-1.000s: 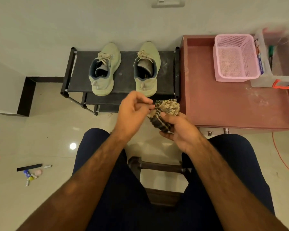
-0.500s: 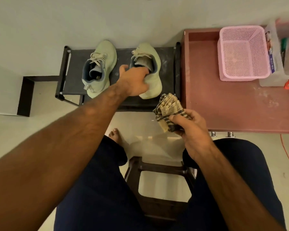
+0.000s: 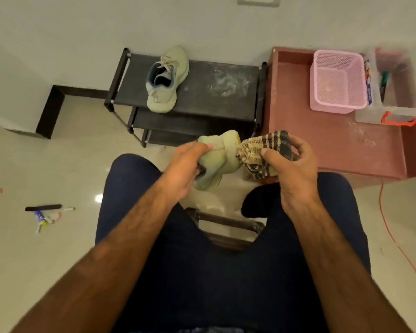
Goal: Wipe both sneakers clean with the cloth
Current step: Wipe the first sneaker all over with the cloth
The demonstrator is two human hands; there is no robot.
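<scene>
One pale green sneaker (image 3: 217,156) is held above my knees, gripped by my left hand (image 3: 183,166) around its side. My right hand (image 3: 289,164) holds a bunched checked cloth (image 3: 264,152), brown and cream, pressed against the sneaker's right end. The other pale green sneaker (image 3: 165,80) stands alone on the top shelf of the black shoe rack (image 3: 216,102), toe pointing away from me.
A reddish low table (image 3: 334,145) stands right of the rack, carrying a pink mesh basket (image 3: 338,82) and a clear plastic box (image 3: 394,97). Pens and small items (image 3: 46,215) lie on the floor at left. An orange cord (image 3: 394,236) runs along the floor at right.
My left hand reached to the rack, took the right-hand sneaker and brought it back above my knees. The cloth in my right hand now touches that sneaker.
</scene>
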